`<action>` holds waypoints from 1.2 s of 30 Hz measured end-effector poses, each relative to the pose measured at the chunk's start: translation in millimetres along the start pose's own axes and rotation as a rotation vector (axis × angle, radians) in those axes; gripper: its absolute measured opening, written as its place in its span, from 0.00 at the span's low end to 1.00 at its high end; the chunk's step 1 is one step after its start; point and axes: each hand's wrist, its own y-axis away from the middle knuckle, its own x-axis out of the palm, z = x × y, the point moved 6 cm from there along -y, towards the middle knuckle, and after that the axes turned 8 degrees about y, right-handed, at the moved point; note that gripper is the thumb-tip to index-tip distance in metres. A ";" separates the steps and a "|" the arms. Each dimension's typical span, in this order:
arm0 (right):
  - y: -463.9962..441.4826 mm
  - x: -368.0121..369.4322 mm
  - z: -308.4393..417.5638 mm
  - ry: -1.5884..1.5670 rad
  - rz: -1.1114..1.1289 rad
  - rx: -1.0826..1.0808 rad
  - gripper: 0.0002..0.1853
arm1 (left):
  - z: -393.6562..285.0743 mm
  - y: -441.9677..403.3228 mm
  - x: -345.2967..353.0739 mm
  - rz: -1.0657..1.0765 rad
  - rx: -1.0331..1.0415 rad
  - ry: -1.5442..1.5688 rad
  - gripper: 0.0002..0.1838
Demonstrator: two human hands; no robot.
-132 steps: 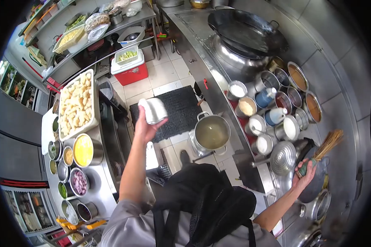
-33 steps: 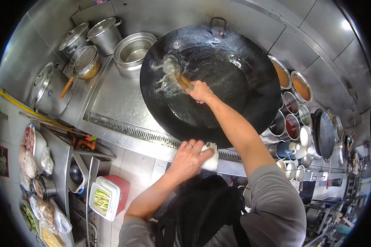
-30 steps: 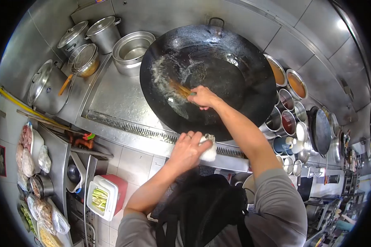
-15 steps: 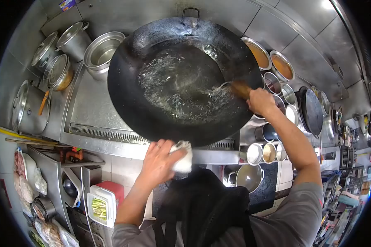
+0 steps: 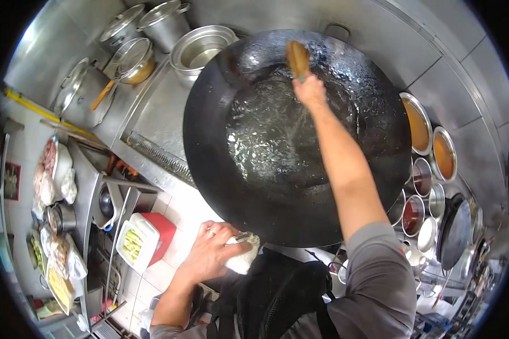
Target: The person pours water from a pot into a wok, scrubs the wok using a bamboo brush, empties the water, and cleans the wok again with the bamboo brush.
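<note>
A big black wok fills the middle of the view, with clear, rippling water pooled in its bottom. My right hand reaches across to the far inner wall, closed around a brownish wok brush whose bristles press against the metal near the far rim. Down at the near rim, my left hand is closed on a folded white cloth. Whether that cloth grips the rim or a handle is hidden by the hand.
Lidded pots and an open metal pot stand at the back left. Right of the wok are bowls of orange liquid and several seasoning containers. A red-and-white cooler box with cut green vegetables sits below left.
My right hand has swept the brush from the wok's right side to its far wall. The view has turned and shifted; my left hand still holds the cloth at the near rim.
</note>
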 end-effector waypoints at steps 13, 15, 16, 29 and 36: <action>264.1 -27.2 107.8 -0.429 0.825 -0.331 0.35 | -4.0 20.3 -3.7 -0.243 0.142 0.049 0.32; 300.9 -61.6 89.4 -0.340 0.954 -0.314 0.35 | -0.6 23.8 -1.1 -0.261 0.184 0.046 0.37; 315.0 -76.7 80.2 -0.297 1.019 -0.313 0.36 | 2.0 24.4 -0.3 -0.272 0.205 0.043 0.39; 52.9 34.3 137.8 -0.778 0.299 0.096 0.19 | 6.9 17.2 2.6 -0.105 0.069 0.135 0.39; 148.2 37.1 196.5 -0.938 0.373 0.094 0.27 | 4.9 14.3 0.0 -0.125 0.059 0.145 0.38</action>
